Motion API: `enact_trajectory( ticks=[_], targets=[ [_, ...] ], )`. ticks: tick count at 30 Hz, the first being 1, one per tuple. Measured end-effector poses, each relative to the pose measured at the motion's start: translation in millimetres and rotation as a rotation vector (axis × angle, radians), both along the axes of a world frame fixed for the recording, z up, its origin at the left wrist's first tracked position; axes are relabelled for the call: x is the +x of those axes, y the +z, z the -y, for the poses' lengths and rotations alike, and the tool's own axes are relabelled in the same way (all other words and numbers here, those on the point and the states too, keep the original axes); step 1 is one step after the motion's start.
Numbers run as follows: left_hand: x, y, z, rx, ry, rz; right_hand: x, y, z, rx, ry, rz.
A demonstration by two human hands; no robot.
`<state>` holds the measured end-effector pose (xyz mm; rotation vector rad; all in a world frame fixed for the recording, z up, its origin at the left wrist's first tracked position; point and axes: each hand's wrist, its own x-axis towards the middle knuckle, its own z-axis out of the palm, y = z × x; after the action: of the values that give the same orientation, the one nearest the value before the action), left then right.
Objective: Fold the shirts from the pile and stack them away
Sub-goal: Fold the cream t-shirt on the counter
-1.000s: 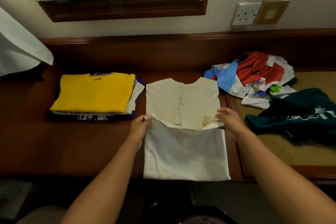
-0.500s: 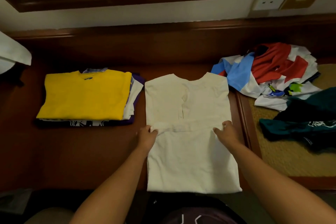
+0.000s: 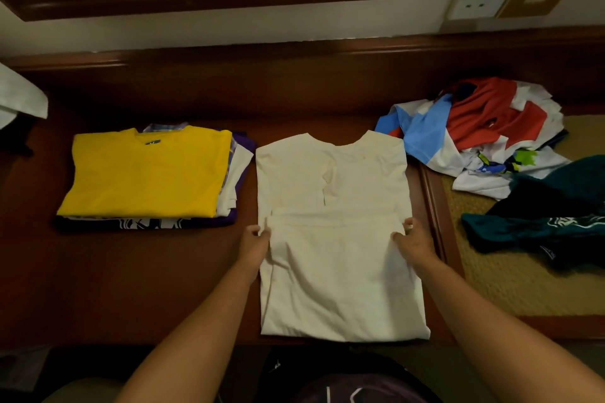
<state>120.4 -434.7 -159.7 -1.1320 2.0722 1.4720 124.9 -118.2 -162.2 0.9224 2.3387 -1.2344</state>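
Now, at far left, the folded stack (image 3: 147, 177) with the yellow shirt on top rests on the surface (image 3: 147, 278). My left hand (image 3: 253, 240) pinches the cream shirt (image 3: 330, 239) at its folded hem edge; my right hand (image 3: 413, 240) grips the opposite edge. The hem, raised a second ago, now lies flat at mid-body, so one fold is set. The unfolded pile (image 3: 484, 137) waits at right.

Cream shirt (image 3: 334, 239) matt cloth; desk (image 3: 131, 281) glossy wood; mat (image 3: 510, 285) rough woven.
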Motion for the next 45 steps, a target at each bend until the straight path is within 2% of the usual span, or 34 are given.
enact_trajectory(
  ticks=[5, 7, 12, 15, 17, 19, 22, 25, 31, 34, 39, 45],
  targets=[
    [24, -2, -10, -0.138, -0.302, 0.103, 4, -7, -2, -0.049, -0.044, 0.110],
    [32, -5, -11, -0.160, -0.358, 0.124, 4, -9, -2, -0.089, -0.057, 0.132],
    [38, 9, -13, -0.090, -0.193, -0.024, -1, -1, 1, -0.171, -0.050, 0.075],
    [41, 12, -6, -0.111, -0.125, -0.126, -3, 9, 2, -0.160, -0.053, -0.055],
    [47, 11, -4, -0.085, -0.073, -0.152, 3, 11, 1, -0.144, -0.043, -0.063],
    [58, 10, -2, -0.029, -0.021, -0.120, 14, 4, -2, -0.114, -0.003, -0.001],
    [80, 3, -1, 0.004, -0.065, -0.021, 37, 3, -2, -0.068, 0.033, 0.031],
    [101, -3, 1, -0.033, -0.100, 0.044, 57, 5, 1, -0.043, 0.024, 0.029],
    [132, 1, -10, -0.040, -0.058, 0.061, 88, 12, 1, 0.019, 0.033, -0.029],
    [147, -1, -10, -0.085, -0.055, 0.094, 104, 12, -3, 0.058, 0.068, 0.021],
    [170, 2, -11, -0.056, -0.021, 0.083, 127, 8, -8, 0.032, 0.069, 0.150],
    [180, 13, -12, 0.006, 0.028, 0.072, 143, 8, -13, -0.076, -0.058, 0.214]
  ],
)
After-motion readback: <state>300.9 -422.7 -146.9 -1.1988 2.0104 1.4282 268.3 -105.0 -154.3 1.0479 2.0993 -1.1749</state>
